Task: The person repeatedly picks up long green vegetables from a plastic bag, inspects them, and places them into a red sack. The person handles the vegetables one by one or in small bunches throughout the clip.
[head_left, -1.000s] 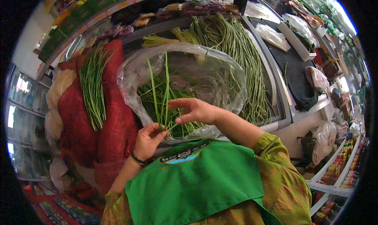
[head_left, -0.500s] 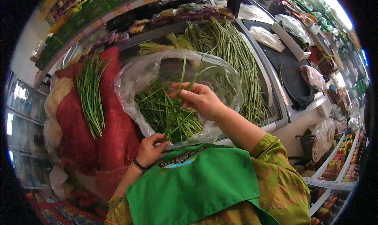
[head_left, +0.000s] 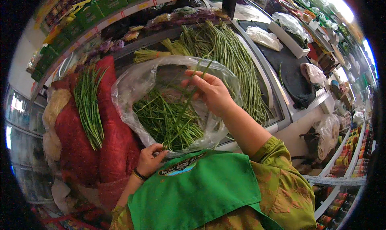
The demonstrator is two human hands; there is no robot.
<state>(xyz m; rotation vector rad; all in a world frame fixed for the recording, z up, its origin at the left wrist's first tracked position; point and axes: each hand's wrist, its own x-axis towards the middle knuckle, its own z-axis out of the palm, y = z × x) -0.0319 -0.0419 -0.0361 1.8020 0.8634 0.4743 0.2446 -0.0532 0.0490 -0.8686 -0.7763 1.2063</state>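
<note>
Green, slim and slightly limp: a few long stalks (head_left: 184, 109) stretch slantwise over the bag's mouth, long axis running from near left to far right. Hands well apart, both on them! Left hand (head_left: 150, 159) pinches the lower ends at the near rim; right hand (head_left: 215, 93) has the upper part between thumb and fingers, farther out and to the right. Below, loose greens (head_left: 161, 113) lie in a tangled heap inside the clear plastic bag (head_left: 124, 97), thin, crinkled and round-mouthed, by the table's (head_left: 283, 119) near edge. Out to the left, a straight, glossy bundle of chives (head_left: 89, 109) lies on a bulging red mesh sack (head_left: 116, 149). Toward the table's far edge, ropy long beans (head_left: 237, 69) spread in a dense, pale-green fan, with yellowish bunches (head_left: 150, 54) beside them.
</note>
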